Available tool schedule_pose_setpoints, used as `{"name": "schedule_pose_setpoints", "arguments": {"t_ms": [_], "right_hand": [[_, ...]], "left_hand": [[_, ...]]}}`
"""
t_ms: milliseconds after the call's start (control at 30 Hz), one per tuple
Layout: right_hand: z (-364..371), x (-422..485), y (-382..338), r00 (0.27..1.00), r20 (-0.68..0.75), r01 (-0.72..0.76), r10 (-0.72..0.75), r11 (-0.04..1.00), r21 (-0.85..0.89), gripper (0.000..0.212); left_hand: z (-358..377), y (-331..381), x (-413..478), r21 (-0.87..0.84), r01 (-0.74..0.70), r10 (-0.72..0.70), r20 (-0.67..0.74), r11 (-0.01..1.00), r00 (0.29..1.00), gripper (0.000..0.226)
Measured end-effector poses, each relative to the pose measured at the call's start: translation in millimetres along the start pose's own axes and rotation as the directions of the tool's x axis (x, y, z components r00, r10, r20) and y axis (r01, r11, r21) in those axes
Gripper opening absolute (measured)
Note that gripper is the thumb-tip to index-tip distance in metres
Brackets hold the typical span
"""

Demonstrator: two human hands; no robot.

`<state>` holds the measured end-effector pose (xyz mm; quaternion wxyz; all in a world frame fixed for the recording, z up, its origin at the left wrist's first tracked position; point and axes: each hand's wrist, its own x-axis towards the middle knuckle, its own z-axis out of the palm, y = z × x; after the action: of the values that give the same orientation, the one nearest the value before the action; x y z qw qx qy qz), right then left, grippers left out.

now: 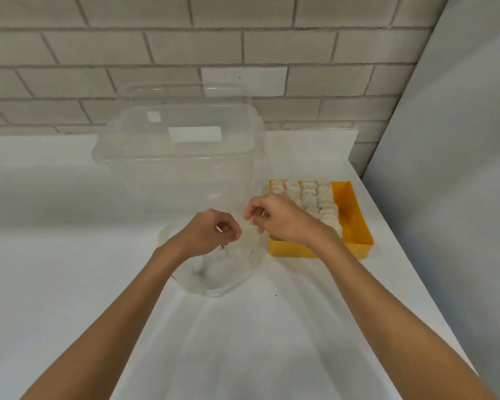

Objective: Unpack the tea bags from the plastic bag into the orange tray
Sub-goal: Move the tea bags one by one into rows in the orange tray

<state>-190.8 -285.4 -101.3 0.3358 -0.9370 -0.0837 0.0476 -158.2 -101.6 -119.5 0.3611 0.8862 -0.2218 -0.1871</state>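
Observation:
A clear plastic bag lies crumpled on the white table in front of me. My left hand pinches its top edge, fingers curled. My right hand pinches the same edge just to the right, close to the other hand. The orange tray sits to the right of the bag, partly behind my right wrist. Several pale tea bags stand in tight rows in its left and middle part; its right strip is bare. What the bag holds is too faint to tell.
A large clear plastic container with a lid stands right behind the bag. A brick wall runs along the back. The table edge slants down the right side, next to a grey panel.

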Motion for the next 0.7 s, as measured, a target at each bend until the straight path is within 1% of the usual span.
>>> {"name": "schedule_pose_setpoints", "arguments": {"t_ms": [67, 167, 267, 333, 400, 467, 600, 700], "right_hand": [[18.8, 6.0, -9.1, 0.999, 0.045, 0.021, -0.020, 0.999, -0.035, 0.019], [40.2, 11.6, -15.0, 0.998, 0.064, 0.019, -0.007, 0.983, -0.183, 0.024], [53.6, 12.9, -14.6, 0.998, 0.053, -0.011, 0.034, 0.926, -0.377, 0.029], [61.0, 11.8, -13.7, 0.997, 0.059, -0.018, 0.050, 0.894, -0.449, 0.032], [67.0, 11.1, -12.8, 0.995, 0.072, -0.025, 0.068, 0.878, -0.478, 0.036], [71.5, 9.3, -13.4, 0.992, 0.084, -0.045, 0.096, 0.879, -0.474, 0.038], [81.1, 6.6, -16.5, 0.975, 0.108, -0.125, 0.193, 0.883, -0.453, 0.045], [88.1, 6.6, -17.3, 0.963, 0.111, -0.173, 0.246, 0.878, -0.447, 0.048]], "left_hand": [[4.0, -17.3, 0.1, 0.057, 0.018, -0.019, 0.007, 0.998, 1.000, 0.012], [18.9, -40.8, 8.0, 0.139, 0.059, -0.052, -0.060, 0.989, 0.997, 0.017], [36.7, -58.1, 18.6, 0.152, 0.119, -0.097, -0.143, 0.981, 0.985, 0.027], [44.2, -62.6, 21.7, 0.137, 0.171, -0.146, -0.175, 0.976, 0.974, 0.034], [48.2, -63.5, 23.8, 0.145, 0.206, -0.180, -0.173, 0.968, 0.968, 0.042], [48.8, -62.6, 25.2, 0.156, 0.209, -0.187, -0.143, 0.965, 0.972, 0.046], [47.4, -57.9, 27.0, 0.181, 0.172, -0.161, -0.076, 0.968, 0.984, 0.043], [47.6, -57.7, 27.4, 0.163, 0.194, -0.182, -0.085, 0.968, 0.980, 0.045]]}}
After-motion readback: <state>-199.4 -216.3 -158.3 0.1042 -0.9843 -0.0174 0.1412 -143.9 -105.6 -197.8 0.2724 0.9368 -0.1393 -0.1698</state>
